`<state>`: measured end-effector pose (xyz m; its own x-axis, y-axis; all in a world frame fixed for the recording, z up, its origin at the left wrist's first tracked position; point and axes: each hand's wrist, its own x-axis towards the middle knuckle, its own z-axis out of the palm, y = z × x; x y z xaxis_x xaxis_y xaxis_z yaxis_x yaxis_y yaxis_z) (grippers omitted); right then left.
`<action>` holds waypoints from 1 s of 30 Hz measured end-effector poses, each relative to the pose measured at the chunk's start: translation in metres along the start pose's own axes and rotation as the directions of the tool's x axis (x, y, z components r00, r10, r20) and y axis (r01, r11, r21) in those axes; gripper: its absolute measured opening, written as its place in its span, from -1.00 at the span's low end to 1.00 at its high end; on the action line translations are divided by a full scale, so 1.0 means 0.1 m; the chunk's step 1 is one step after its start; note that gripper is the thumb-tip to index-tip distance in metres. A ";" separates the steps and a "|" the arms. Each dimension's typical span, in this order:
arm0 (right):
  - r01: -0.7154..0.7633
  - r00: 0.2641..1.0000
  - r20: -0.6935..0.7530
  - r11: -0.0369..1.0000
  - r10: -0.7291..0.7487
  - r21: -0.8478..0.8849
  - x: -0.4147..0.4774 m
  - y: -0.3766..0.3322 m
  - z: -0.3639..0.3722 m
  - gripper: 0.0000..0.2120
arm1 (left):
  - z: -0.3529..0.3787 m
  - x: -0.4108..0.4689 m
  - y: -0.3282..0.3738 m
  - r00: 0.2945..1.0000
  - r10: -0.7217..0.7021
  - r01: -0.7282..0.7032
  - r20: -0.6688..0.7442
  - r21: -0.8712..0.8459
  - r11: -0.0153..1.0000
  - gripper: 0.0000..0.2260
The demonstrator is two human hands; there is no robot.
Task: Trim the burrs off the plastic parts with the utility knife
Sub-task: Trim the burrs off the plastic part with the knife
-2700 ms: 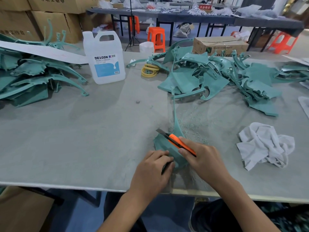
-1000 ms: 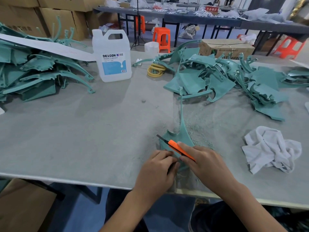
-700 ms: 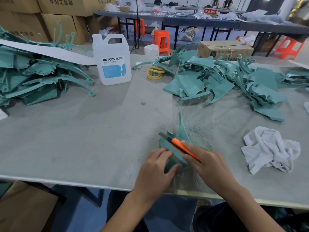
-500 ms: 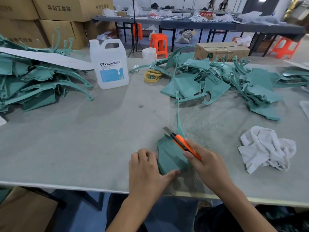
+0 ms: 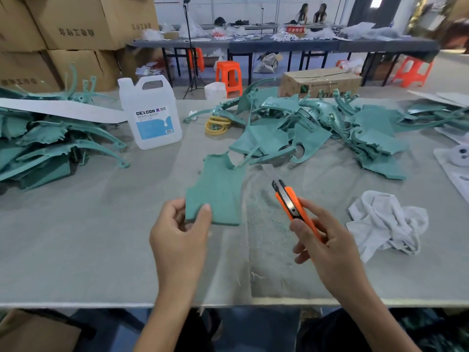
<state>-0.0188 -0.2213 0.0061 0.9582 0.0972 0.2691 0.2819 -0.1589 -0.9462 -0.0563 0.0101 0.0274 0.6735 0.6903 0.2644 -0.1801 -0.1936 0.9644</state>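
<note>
Pinching the teal part, the left hand has pulled it off the knife gripped by the right hand.

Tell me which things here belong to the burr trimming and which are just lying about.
Job in hand: flat teal plastic part, held by the left hand; orange utility knife, held by the right hand; heaps of teal plastic parts.
Lying about: white plastic jug; crumpled white cloth; coil of yellow rings.

A factory workshop: stacked cartons, heaped plastic parts, worktables.
</note>
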 end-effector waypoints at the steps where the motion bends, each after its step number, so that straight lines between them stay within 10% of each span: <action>1: 0.003 1.000 0.015 1.000 -0.003 -0.021 -0.02 -0.03 0.02 -0.61 | -0.07 0.02 0.04 0.997 0.073 -0.072 -0.010 0.075 0.995 -0.87; 9: 0.166 0.959 0.262 0.966 -0.111 -0.198 -0.10 -0.28 0.43 -0.54 | -0.24 -0.04 -0.08 0.965 0.240 -0.258 0.107 0.553 0.792 -0.89; 30: 0.421 0.850 0.518 0.713 -0.095 -0.560 0.36 -0.53 0.29 -0.53 | -0.30 -0.08 -0.24 0.953 0.233 -0.299 0.192 0.494 0.816 -0.85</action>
<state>-0.0008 -0.1808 0.0612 0.7626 0.6062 0.2256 0.6317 -0.6231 -0.4611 -0.0784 0.0300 0.0023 0.7375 0.4790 0.4760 0.0052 -0.7089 0.7053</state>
